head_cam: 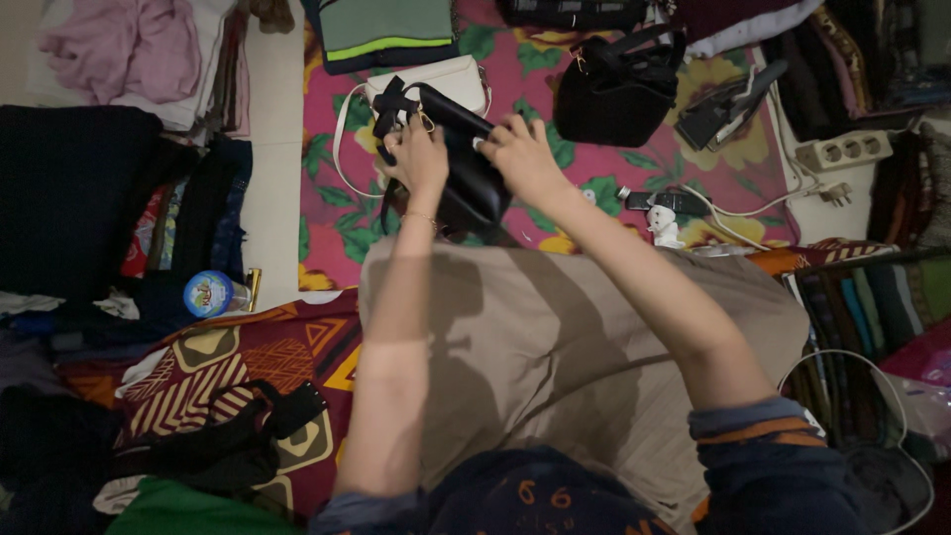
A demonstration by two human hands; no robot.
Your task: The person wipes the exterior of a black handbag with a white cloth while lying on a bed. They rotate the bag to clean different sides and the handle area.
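Holding a small black leather bag (474,188) up over a pink flowered mat (332,203), just past the edge of a beige cloth (555,327) spread across the lap. Left hand (416,159) closed on the bag's left end, by the gold ring and the black strap. Right hand (525,159) closed on the bag's top right edge, fingers curled over it. Looks like the middle of handling the bag, maybe turning it or working at its top; cannot tell if open or shut. Needs a firm hold on both ends, with care for the loose strap hanging down.

Right behind the black bag, touching it: a white bag with a thin strap (451,79). Further right of the black bag: a big black handbag (614,94), then a dark flat hair iron (728,104) and a white power strip (842,151). Near the black bag's lower right: a black remote (669,201) and a little white figure (662,226), both close to the right arm and easy to bump. Far left of the black bag: a blue round-topped bottle (208,292) among piles of clothes.
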